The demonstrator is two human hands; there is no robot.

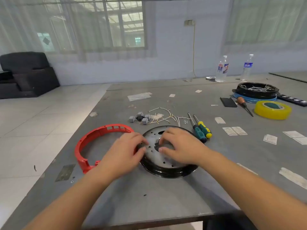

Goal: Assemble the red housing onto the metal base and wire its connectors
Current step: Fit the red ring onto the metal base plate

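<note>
The round metal base point(163, 165), silver on top with a black rim and small holes, lies flat near the table's front. My left hand point(123, 155) grips its left edge with curled fingers. My right hand point(181, 146) rests on its top, fingertips curled at the dark centre opening. The red housing point(83, 145), an open ring, lies on the table just left of the base, partly behind my left hand. Grey connectors point(140, 118) and loose white wires point(163, 117) sit beyond the base.
Two screwdrivers point(200, 128) lie right of the base. A yellow tape roll point(272, 110), an awl point(244, 105), a black dish with wires point(256, 91), a power strip point(292, 99) and two bottles point(221, 68) stand at the back right. Paper scraps dot the grey table point(166, 196).
</note>
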